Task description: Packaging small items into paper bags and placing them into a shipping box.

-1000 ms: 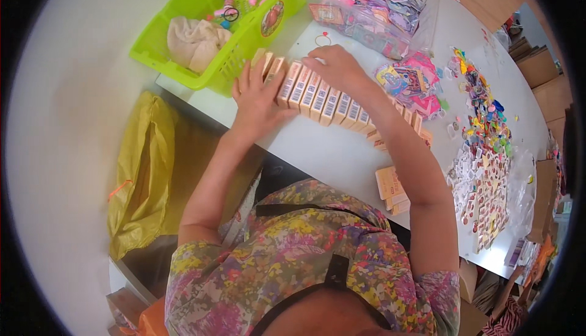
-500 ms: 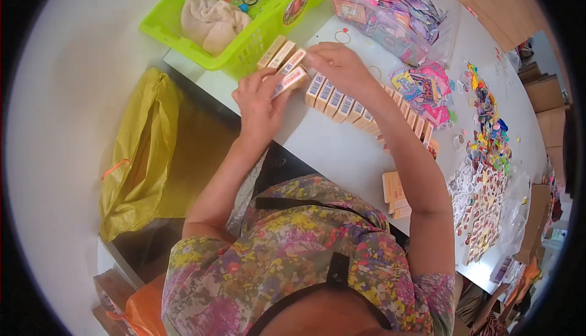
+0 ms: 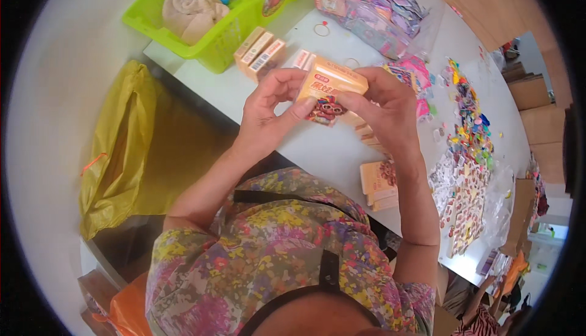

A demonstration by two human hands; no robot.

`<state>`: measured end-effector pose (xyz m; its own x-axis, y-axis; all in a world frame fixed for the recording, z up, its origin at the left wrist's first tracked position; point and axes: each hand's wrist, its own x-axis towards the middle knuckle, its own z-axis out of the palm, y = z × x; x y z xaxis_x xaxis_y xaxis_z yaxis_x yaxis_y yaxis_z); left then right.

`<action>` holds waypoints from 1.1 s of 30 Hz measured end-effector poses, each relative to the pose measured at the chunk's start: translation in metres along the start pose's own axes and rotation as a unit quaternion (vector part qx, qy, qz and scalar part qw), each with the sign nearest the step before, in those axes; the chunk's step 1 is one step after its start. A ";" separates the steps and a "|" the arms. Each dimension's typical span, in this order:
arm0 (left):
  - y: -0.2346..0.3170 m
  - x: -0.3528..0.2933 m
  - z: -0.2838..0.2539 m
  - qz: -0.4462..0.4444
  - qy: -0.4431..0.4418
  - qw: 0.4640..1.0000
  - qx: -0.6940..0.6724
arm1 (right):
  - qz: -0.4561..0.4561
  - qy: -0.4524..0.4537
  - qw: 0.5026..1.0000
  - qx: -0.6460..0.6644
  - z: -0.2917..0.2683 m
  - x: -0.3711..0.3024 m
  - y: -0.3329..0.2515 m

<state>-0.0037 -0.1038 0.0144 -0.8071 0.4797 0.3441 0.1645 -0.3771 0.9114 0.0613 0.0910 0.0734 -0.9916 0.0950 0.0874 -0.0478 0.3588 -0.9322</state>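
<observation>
Between both hands I hold a small orange-and-cream box (image 3: pixel 334 86) with a cartoon figure on its front, raised over the table. My left hand (image 3: pixel 274 107) grips its left side, thumb on the lower front edge. My right hand (image 3: pixel 386 107) has the right side, its thumb pressed on the face. Several boxes of the same kind (image 3: pixel 259 52) stand on edge beside the green basket. A row of more boxes (image 3: pixel 366 131) lies partly hidden behind my right hand. Nearer to me, a few boxes (image 3: pixel 378 177) lie stacked by the table's edge.
A lime-green basket (image 3: pixel 210 46) holds a cloth (image 3: pixel 192 14) and small bright items. To its right stands a clear bin (image 3: pixel 381 21) of shiny packets. Loose colourful trinkets (image 3: pixel 467 116) and printed pieces (image 3: pixel 467 205) spread across the right. A yellow bag (image 3: pixel 119 153) hangs at the left.
Both hands have left the upright boxes by the basket and come nearer to me. They now hold one box up, its cartoon face showing. The whole view has shifted slightly.
</observation>
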 end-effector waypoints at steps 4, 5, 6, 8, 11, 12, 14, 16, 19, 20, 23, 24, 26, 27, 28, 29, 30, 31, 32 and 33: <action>0.006 0.003 0.023 -0.045 -0.079 0.991 -0.099 | -0.035 0.041 0.995 0.085 -0.019 -0.029 -0.001; 0.007 0.003 0.026 -0.041 -0.097 0.990 -0.098 | -0.030 0.045 0.995 0.082 -0.023 -0.032 -0.004; 0.008 0.003 0.030 -0.038 -0.114 0.988 -0.097 | -0.067 0.066 0.995 0.037 -0.028 -0.034 -0.010; 0.015 0.003 0.033 -0.036 -0.130 0.990 -0.051 | -0.100 0.089 0.991 -0.008 -0.035 -0.038 -0.022; 0.015 0.001 0.039 -0.029 -0.149 0.988 -0.011 | -0.108 0.053 0.989 -0.087 -0.040 -0.042 -0.033; 0.015 0.001 0.040 -0.025 -0.153 0.988 -0.022 | -0.102 0.049 0.990 -0.082 -0.040 -0.042 -0.033; 0.014 -0.001 0.042 -0.016 -0.147 0.989 -0.012 | -0.097 0.046 0.991 -0.074 -0.040 -0.043 -0.032; 0.014 -0.001 0.041 -0.007 -0.141 0.990 -0.002 | -0.078 0.048 0.995 -0.037 -0.039 -0.043 -0.030; 0.014 0.002 0.035 0.020 -0.168 0.983 0.077 | -0.080 0.031 0.996 -0.020 -0.041 -0.045 -0.028; 0.014 0.005 0.034 0.076 -0.174 0.975 0.117 | -0.080 0.032 0.996 -0.017 -0.042 -0.044 -0.027; 0.021 0.008 0.029 0.130 -0.197 0.953 0.192 | -0.089 0.011 0.995 -0.044 -0.043 -0.045 -0.022; 0.023 0.009 0.028 0.131 -0.212 0.942 0.226 | -0.087 0.002 0.994 -0.071 -0.043 -0.046 -0.022; 0.020 0.009 0.029 0.139 -0.206 0.940 0.233 | -0.084 -0.006 0.992 -0.096 -0.041 -0.049 -0.021; 0.017 0.009 0.030 0.149 -0.197 0.939 0.240 | -0.097 0.015 0.991 -0.089 -0.038 -0.051 -0.019; 0.014 0.008 0.030 0.148 -0.198 0.939 0.240 | -0.111 0.034 0.990 -0.082 -0.035 -0.052 -0.017; 0.010 0.006 0.031 0.120 -0.179 0.953 0.213 | -0.111 0.035 0.990 -0.082 -0.034 -0.052 -0.013; 0.007 0.005 0.033 0.091 -0.160 0.965 0.185 | -0.148 0.058 0.982 -0.100 -0.032 -0.051 -0.008; 0.003 0.003 0.035 0.091 -0.161 0.965 0.186 | -0.186 0.081 0.972 -0.118 -0.031 -0.051 -0.005; -0.001 0.001 0.038 0.089 -0.152 0.970 0.166 | -0.186 0.081 0.972 -0.118 -0.030 -0.050 -0.004; -0.002 -0.001 0.039 0.087 -0.143 0.975 0.146 | -0.189 0.084 0.975 -0.082 -0.030 -0.049 -0.003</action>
<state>0.0190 -0.0722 0.0213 -0.5677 0.6456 0.5108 0.4738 -0.2512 0.8441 0.1139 0.1129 0.0826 -0.8723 0.0733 0.4834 -0.3730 0.5395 -0.7549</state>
